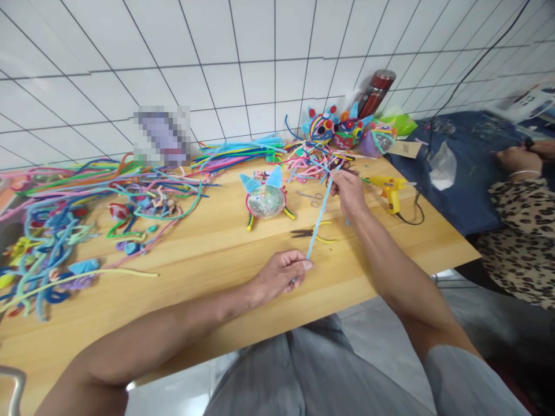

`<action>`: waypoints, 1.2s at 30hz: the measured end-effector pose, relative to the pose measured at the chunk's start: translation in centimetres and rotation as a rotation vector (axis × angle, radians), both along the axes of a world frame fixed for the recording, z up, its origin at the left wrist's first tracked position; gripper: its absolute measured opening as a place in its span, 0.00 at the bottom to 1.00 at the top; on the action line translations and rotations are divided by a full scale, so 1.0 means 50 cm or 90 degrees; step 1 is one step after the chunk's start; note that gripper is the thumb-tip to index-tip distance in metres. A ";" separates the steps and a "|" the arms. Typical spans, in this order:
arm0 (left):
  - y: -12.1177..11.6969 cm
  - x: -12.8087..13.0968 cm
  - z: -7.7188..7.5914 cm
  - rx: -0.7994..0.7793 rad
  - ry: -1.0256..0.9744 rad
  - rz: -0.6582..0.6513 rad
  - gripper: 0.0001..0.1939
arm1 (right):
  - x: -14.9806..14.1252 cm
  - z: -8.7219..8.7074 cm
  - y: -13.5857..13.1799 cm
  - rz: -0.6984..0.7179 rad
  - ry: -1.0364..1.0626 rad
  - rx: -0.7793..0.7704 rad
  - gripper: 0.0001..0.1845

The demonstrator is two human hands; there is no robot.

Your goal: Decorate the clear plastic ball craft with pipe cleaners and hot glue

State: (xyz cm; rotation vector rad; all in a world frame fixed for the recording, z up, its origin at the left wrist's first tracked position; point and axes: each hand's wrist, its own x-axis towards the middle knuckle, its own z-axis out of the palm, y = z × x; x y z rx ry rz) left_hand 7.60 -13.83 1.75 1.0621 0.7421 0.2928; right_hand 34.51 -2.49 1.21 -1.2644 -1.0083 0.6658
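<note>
- Through the head camera I saw two bare hands working above a pale wooden table, with a light-blue craft stem drawn out straight between them.
- The left hand, low over the near part of the table, pinched the stem's lower end between thumb and fingers.
- The right hand, farther from the body and to the right, gripped the upper end with its fingertips, so the stem slanted up and to the right.
- Behind the stem, I saw pliers with yellow handles lying on the wood; the stem crossed in front of them.
- Scissors lay near the right hand, on its left side.
- Left of the scissors stood a clear round figure with light-blue ears and yellow-and-dark feet.
- A yellow glue gun rested right of the right hand, its cord curling on the table.
- Along the tiled wall I found a bundle of coloured stems, three decorated figures and a red flask.
- A tangle of bent stems covered the table's left side.
- At far right, a co-worker's leopard-print sleeve showed beside a dark blue cloth.
</note>
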 end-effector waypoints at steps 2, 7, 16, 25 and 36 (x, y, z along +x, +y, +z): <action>-0.005 -0.001 0.001 -0.021 -0.012 -0.005 0.33 | 0.002 0.000 0.001 0.003 0.006 -0.006 0.22; -0.016 -0.004 0.004 -0.079 -0.022 -0.019 0.35 | 0.007 0.002 0.002 0.005 0.023 -0.013 0.21; -0.026 -0.013 -0.007 -0.068 -0.006 -0.039 0.31 | 0.005 -0.003 0.001 0.006 -0.001 -0.001 0.21; -0.019 -0.014 -0.004 -0.060 -0.003 -0.082 0.35 | -0.009 0.009 -0.005 0.020 0.001 -0.012 0.21; 0.056 0.045 0.008 -0.035 -0.025 0.022 0.25 | -0.023 0.011 -0.008 0.026 0.022 -0.015 0.21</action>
